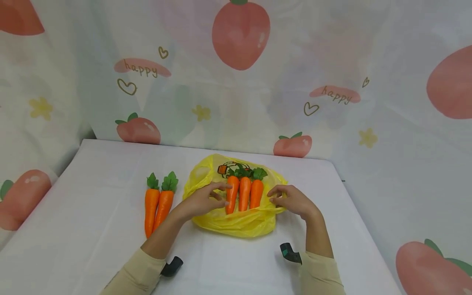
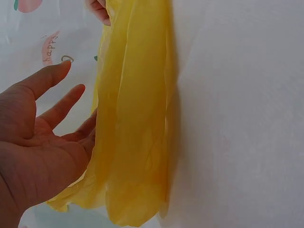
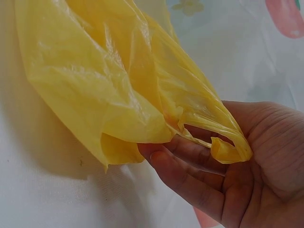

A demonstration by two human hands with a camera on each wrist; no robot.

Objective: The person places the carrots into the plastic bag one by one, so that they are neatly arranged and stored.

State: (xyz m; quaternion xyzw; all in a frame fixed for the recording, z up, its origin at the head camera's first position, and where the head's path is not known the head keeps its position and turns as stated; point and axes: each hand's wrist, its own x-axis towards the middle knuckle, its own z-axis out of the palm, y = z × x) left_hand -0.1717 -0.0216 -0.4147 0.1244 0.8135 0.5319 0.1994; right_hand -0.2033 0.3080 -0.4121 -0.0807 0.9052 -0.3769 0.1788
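A yellow plastic bag (image 1: 236, 227) lies mouth up on the white table, with three orange carrots (image 1: 244, 193) side by side inside it, leafy tops pointing away. My left hand (image 1: 204, 200) is over the bag's left side, thumb and forefinger apart near the leftmost of these carrots. In the left wrist view, the bag's wall (image 2: 137, 109) hides some of its fingertips. At the right edge is my right hand (image 1: 293, 200), loosely bent. The right wrist view shows a bag handle (image 3: 228, 149) lying against its palm, with fingertips touching the bag's edge.
Two more carrots (image 1: 151, 209) with green tops lie left of the bag, partly behind my left forearm. The white table (image 1: 103, 192) meets a fruit-printed curtain (image 1: 236, 106) at its back edge. Dark wrist devices (image 1: 290, 253) stick out by both sleeves.
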